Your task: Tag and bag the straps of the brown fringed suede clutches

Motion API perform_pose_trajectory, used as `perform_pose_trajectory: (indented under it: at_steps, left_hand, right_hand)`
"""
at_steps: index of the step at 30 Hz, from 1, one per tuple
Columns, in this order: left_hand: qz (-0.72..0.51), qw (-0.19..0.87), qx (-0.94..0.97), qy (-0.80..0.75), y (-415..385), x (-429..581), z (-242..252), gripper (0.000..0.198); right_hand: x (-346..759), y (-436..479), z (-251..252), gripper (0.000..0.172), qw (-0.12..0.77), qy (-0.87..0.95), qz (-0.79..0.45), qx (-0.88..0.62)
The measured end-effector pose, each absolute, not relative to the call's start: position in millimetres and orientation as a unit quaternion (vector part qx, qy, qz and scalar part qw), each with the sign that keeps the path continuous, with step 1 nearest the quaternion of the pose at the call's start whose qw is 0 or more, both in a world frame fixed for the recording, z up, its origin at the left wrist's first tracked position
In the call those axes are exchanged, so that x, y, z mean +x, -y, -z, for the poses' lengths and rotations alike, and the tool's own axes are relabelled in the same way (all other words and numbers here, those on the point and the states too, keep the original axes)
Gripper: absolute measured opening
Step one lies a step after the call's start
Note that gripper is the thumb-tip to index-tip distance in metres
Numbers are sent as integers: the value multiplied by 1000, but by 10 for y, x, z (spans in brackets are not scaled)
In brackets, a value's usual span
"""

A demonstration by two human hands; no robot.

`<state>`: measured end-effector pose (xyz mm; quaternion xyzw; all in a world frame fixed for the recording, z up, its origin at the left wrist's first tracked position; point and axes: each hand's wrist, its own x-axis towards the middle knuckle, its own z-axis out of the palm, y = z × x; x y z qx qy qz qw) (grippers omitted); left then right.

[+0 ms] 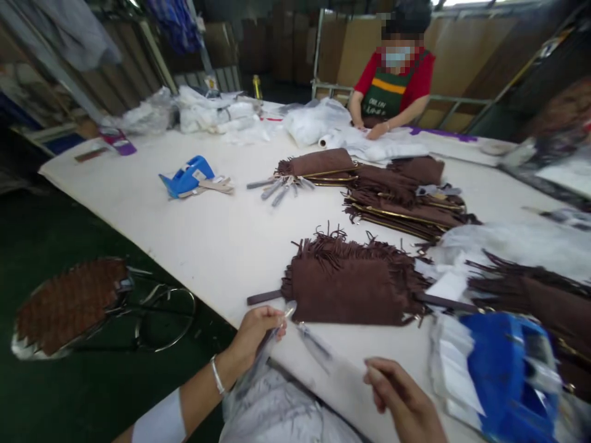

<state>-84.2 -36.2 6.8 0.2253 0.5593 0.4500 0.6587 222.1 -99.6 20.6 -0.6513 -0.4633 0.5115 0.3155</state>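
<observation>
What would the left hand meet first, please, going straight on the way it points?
Probably the flat brown fringed suede bag just beyond the left hand and its clear plastic sleeve, though depth is unclear.

Bare table centre-left; fringed bag blocks ahead.

I get soft, even overhead light that leaves the broad white tabletop bright and nearly shadowless, while the brown cardboard back wall and dark green floor sit dim, the frame edges bow with wide-angle stretch, and the right hand and blue plastic object beside it smear into blur.
</observation>
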Motion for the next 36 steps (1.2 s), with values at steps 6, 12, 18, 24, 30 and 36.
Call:
perform_pose_trajectory:
  at_steps: [6,12,18,24,30,36]
  left_hand:
    - [-454,661,241,-547,387,-772,-69,14]
    - [-466,648,261,-543,405,-813,4,7]
    - [-444,672,247,-538,430,-881,-57,14]
    - [-456,668,246,-534,428,-883,-53,20]
    - [-457,662,242,-542,470,-847,42,22]
    - [-424,665,240,-566,447,-873,70,30]
  right_hand:
    - [858,281,-365,19,289,598,-569,-485]
    - [682,130,-229,26,249,684,-503,-466]
    - [617,127,-290,24,212,734,-428,-483]
    - [551,131,-362,25,125,800,-331,-484]
    - [498,138,-440,15,31,829,-251,-499]
    - [474,55,-485,19,-34,841,-232,-488]
